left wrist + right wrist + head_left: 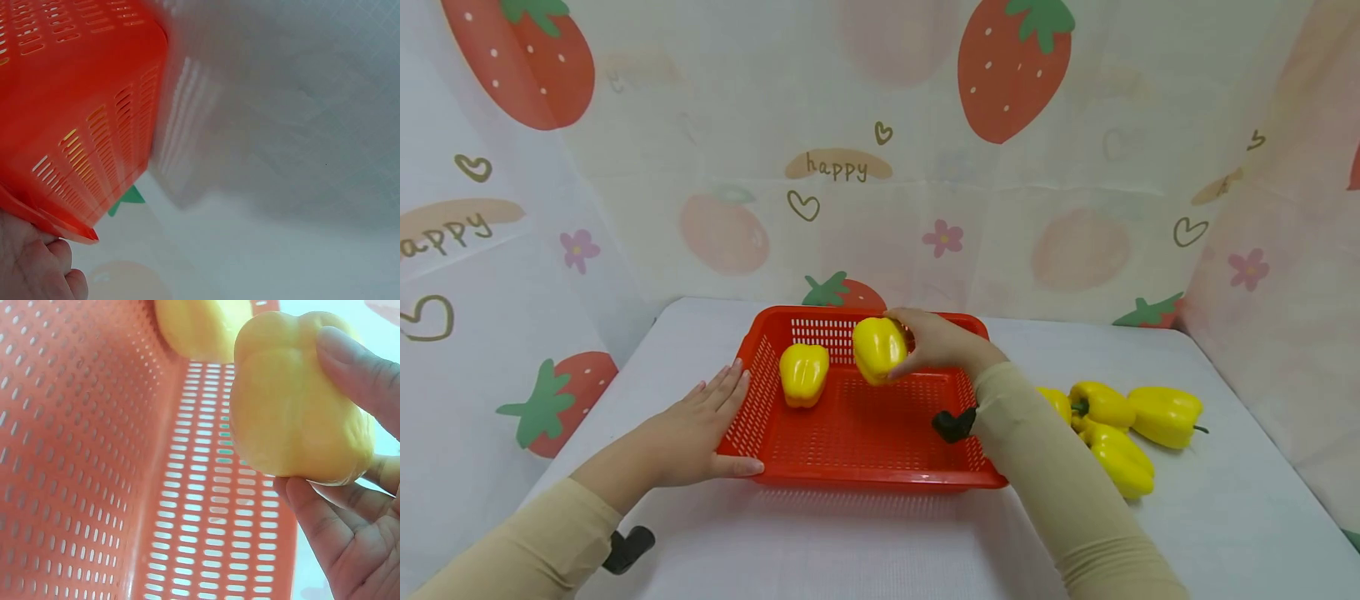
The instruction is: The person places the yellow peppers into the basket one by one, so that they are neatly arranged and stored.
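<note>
1. The right hand [943, 342] is gripping a yellow pepper [880, 350] over the back half of the red basket [880, 478], near the middle of the frame. Thumb and fingers are pressing from different sides; the glossy skin could be letting it slip, causing a drop.
2. The held pepper is hanging close to the back rim, so a small drift upward in the frame could be knocking it against the edge.
3. A second pepper [803, 375] is lying left inside the basket; a pepper dropped leftward could be bumping it.
4. The left hand [688, 429] is resting on the basket's left edge, fingers straight, clasping nothing visible. If it is bearing unevenly, the basket could be sliding or tipping.
5. A black piece [955, 425] at the right wrist is hanging over the basket and could be catching its right side.
6. The right sleeve [1052, 467] is passing close by loose peppers [1165, 415], right of the frame; a sweep could be rolling them.
</note>
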The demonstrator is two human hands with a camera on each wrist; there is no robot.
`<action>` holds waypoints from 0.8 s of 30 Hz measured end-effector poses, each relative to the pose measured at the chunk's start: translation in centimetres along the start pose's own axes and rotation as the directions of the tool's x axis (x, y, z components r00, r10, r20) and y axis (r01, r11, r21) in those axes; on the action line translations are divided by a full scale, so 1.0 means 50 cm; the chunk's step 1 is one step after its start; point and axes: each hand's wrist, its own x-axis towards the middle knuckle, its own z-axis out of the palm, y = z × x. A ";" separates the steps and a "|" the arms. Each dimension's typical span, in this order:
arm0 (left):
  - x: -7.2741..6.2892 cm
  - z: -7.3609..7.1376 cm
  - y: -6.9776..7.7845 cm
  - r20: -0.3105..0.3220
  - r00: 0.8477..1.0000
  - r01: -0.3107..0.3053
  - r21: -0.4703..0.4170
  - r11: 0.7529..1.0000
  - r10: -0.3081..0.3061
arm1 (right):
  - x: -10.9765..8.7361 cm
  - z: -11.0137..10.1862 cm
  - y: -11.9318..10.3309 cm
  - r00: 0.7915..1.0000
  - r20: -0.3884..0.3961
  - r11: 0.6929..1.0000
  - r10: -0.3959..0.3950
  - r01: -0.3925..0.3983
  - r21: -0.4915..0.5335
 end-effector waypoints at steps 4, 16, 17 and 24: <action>-0.003 -0.004 0.002 -0.003 1.000 -0.004 0.000 1.000 0.004 | 0.006 0.007 -0.004 1.000 0.011 1.000 0.016 -0.016 -0.009; 0.001 0.002 -0.001 0.000 1.000 -0.009 0.007 1.000 0.009 | 0.030 0.033 -0.006 0.998 0.043 0.999 0.052 -0.051 -0.014; 0.002 0.003 -0.001 0.002 1.000 -0.006 0.007 1.000 0.006 | 0.031 0.034 -0.006 0.997 0.046 0.998 0.058 -0.057 -0.014; 0.005 0.005 -0.003 0.008 1.000 0.001 0.009 1.000 -0.001 | 0.041 0.042 -0.004 0.996 0.046 0.997 0.081 -0.080 -0.022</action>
